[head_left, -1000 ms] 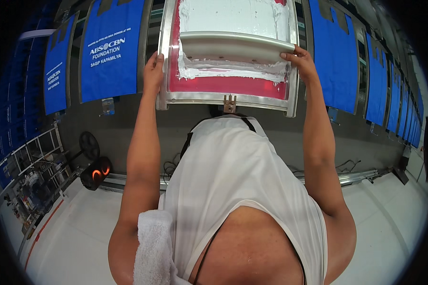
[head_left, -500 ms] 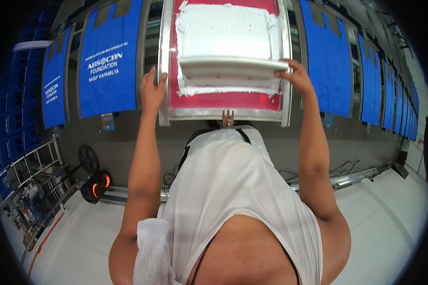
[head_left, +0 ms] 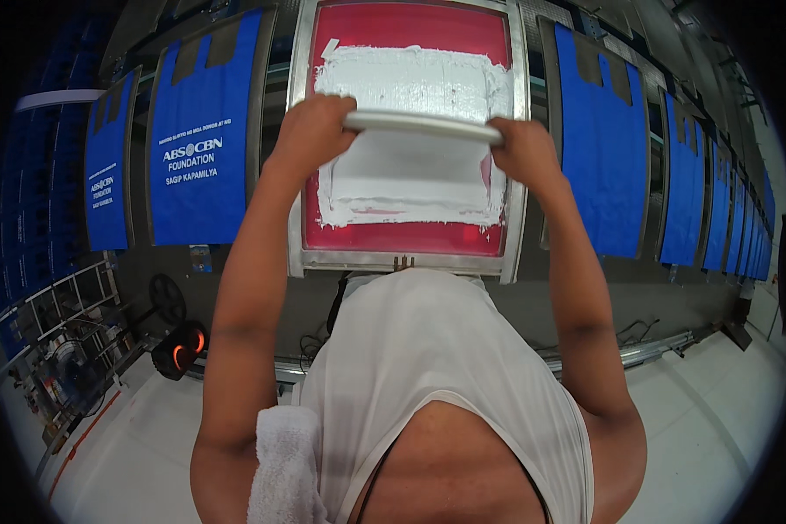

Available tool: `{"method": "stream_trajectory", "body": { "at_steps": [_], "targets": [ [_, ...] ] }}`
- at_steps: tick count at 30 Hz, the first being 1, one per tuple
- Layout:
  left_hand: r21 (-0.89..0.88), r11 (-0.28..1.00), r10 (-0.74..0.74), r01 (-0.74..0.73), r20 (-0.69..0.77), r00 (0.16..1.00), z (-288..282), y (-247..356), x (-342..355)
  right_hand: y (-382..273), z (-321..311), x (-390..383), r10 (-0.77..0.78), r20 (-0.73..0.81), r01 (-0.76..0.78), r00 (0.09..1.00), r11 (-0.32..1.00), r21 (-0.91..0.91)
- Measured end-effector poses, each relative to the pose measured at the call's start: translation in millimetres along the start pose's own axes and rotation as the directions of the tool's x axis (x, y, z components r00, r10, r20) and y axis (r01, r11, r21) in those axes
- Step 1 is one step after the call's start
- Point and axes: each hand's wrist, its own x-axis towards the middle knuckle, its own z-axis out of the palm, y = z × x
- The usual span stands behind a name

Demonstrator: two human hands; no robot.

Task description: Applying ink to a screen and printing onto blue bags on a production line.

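Observation:
Both hands grip a long, pale squeegee (head_left: 424, 125) that spans a screen-printing frame (head_left: 297, 218). My left hand (head_left: 319, 131) is closed round its left end, over the frame's left side. My right hand (head_left: 526, 150) is closed round the right end, close to the frame's right rail. Under the squeegee, thick white ink (head_left: 384, 179) covers most of the red screen (head_left: 402, 240), with ragged ridges along its edges. A narrow pinkish streak shows in the ink below my right hand. The squeegee's lower edge is hard to make out.
Blue printed bags (head_left: 196, 214) lie on flat boards left of the frame, and more blue bags (head_left: 603, 205) lie in a row to its right. A black speaker (head_left: 180, 351) with orange lit rings and a wire rack (head_left: 65, 301) stand lower left. A metal rail (head_left: 624, 349) runs behind my body.
My left hand has left the frame's left rail and taken hold of the squeegee's left end. My right hand has shifted inward and wrapped round the other end. The frame appears lower in view.

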Motion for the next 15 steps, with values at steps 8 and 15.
{"method": "stream_trajectory", "body": {
  "at_steps": [8,15],
  "targets": [
    [0.131,0.991,0.019,-0.003,-0.115,0.993,85,-14,-11,11,78,28,-0.180,-0.148,0.138,0.973,0.957,-0.256],
    [-0.026,0.999,-0.041,0.044,0.082,0.996,26,55,-123,-45,26,-100,-0.117,0.103,0.121,0.988,0.992,-0.037]
  ]
}}
